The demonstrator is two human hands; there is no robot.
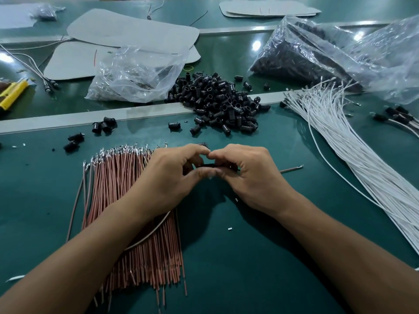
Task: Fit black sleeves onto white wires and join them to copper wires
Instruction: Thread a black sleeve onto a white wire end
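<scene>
Bench lot: two hands meeting on one black sleeve [207,165], over a matte green bench [249,257].

Left: copper wires [136,211], a flat sheaf of thin pinkish strands with bright crimped metal tips, lying partly under the left forearm. Left hand [167,177]: fingers curled, pinching the short dark tubular sleeve. Right hand [247,177]: fingertips touching the left's, pinching the same sleeve. A single brownish wire [291,169] juts out to its right. Behind, centre: heap of black sleeves [222,103], glossy and hollow. Right: white wires [353,155], a long smooth fanned bundle, beside a crinkled clear bag [317,53] of dark parts.
</scene>
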